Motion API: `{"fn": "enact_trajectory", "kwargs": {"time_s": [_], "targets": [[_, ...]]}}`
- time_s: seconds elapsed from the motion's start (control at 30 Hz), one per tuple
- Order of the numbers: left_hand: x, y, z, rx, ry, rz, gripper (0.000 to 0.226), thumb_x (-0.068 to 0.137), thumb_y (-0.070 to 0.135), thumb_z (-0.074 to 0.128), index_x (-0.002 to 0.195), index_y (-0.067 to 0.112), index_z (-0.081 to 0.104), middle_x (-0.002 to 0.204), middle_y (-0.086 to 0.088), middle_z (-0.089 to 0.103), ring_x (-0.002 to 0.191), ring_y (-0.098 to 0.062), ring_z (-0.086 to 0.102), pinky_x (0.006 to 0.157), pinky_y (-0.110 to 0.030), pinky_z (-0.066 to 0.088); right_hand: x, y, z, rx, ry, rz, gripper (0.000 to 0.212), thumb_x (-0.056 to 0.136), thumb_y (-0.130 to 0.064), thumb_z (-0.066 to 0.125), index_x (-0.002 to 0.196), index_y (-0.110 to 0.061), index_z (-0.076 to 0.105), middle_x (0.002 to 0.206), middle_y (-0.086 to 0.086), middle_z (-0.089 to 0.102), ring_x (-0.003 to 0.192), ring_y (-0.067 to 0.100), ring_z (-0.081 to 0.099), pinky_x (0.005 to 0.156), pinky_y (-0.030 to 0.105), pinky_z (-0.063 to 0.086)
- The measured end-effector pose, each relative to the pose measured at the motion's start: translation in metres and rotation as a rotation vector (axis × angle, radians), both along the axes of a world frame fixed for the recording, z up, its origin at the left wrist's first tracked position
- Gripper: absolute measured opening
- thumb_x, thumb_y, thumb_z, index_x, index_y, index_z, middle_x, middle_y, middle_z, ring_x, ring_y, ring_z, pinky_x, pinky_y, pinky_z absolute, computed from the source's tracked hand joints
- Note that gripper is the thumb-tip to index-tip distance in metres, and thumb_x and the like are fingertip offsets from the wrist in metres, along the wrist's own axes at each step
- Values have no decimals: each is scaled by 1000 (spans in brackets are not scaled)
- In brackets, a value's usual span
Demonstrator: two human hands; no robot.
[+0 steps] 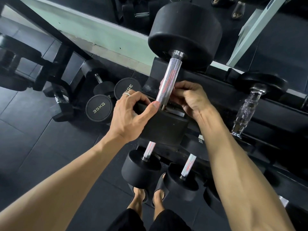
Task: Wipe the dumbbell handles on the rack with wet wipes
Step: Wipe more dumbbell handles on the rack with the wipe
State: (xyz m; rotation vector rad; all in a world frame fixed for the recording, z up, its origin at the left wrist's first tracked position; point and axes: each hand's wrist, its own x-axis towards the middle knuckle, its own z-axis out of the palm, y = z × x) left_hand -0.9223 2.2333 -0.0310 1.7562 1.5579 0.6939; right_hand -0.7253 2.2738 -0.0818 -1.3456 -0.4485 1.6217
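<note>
- Far to the left of both hands, two dumbbells marked 35KG (98,108) lay on the floor, well apart from the work and not on the rack.
- The left hand (131,114) gripped the near black head (164,126) of the top dumbbell, fingers curled over its upper edge and thumb pressed toward the handle's near end; it looked to be steadying the weight.
- Just right of that thumb ran the knurled steel handle (169,80), sloping away from the hands up to the far head (185,35), the whole dumbbell resting on the rack (266,114).
- This dumbbell was judged very heavy and fully rigid, so best left seated and wiped in place; the rubber heads gave a firm, grippy hold, while the knurling would drag at a soft wipe, not slip.
- The right hand (190,99) was closed against the handle's lower right side, fingers curled behind it; no wipe could be made out, so whether it pinched one was unclear.
- Below the hands, two more handles (150,150) (189,165) sat on a lower tier.
- To the right of the right hand lay a clear, bumpy-looking handle (246,110) on the same rack.
</note>
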Motion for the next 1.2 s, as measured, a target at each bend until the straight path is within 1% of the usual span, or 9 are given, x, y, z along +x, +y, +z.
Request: {"fn": "enact_trajectory", "kwargs": {"time_s": [0.1,0.27,0.43,0.53,0.7,0.87,0.97,1.13,1.2], "targets": [[0,0,0,1,-1,3,42,76,64,53,76,23,64,83,9,57,86,-8,52,74,-18,37,-4,-16,1,-22,-42,217,24,85,20,57,77,-1,66,73,13,70,65,24,68,70,33,62],[0,-1,0,0,-7,-1,38,76,62,53,74,25,61,81,11,56,84,-4,51,72,-12,35,-5,15,0,-33,215,-229,39,85,20,56,67,-8,74,79,15,75,79,29,74,70,37,61],[0,-1,1,-4,-4,0,41,76,63,52,75,24,62,83,8,57,85,-5,51,71,-11,36,-6,-11,-2,-56,60,1,25,86,15,60,79,-6,72,76,11,75,73,24,72,67,29,59],[0,-1,1,-5,4,-3,40,76,62,52,76,24,62,83,7,58,85,-7,51,72,-13,37,-7,5,3,-52,176,-203,25,87,15,59,80,-5,72,83,15,75,79,27,73,67,34,60],[0,0,1,-5,-6,-6,35,77,61,52,74,27,60,82,6,57,84,-8,51,74,-15,37,-18,23,8,-41,370,-430,16,92,3,63,87,-12,68,106,16,69,48,6,62,36,14,42],[0,-1,0,12,2,-6,33,77,60,52,74,29,59,82,8,57,83,-5,51,73,-10,34,-13,13,6,-68,440,-368,8,91,-1,65,88,-8,67,82,11,72,68,18,71,56,24,58],[0,0,0,22,13,-15,36,79,60,52,75,25,61,81,8,57,83,-5,51,74,-11,34,-11,31,13,-54,536,-444,10,95,-4,62,88,-10,65,66,3,71,55,10,67,51,20,53],[-1,0,0,23,-5,-7,36,79,58,53,75,24,62,79,11,56,84,-7,51,76,-18,36,-12,16,3,-17,640,-406,11,92,6,58,90,-3,66,75,10,74,68,18,74,76,29,60],[0,0,1,18,-4,-8,36,79,59,52,75,24,62,79,12,56,84,-6,51,77,-19,37,-8,23,4,-8,635,-404,12,92,5,59,86,-3,65,74,10,74,67,18,74,74,28,61]]}}
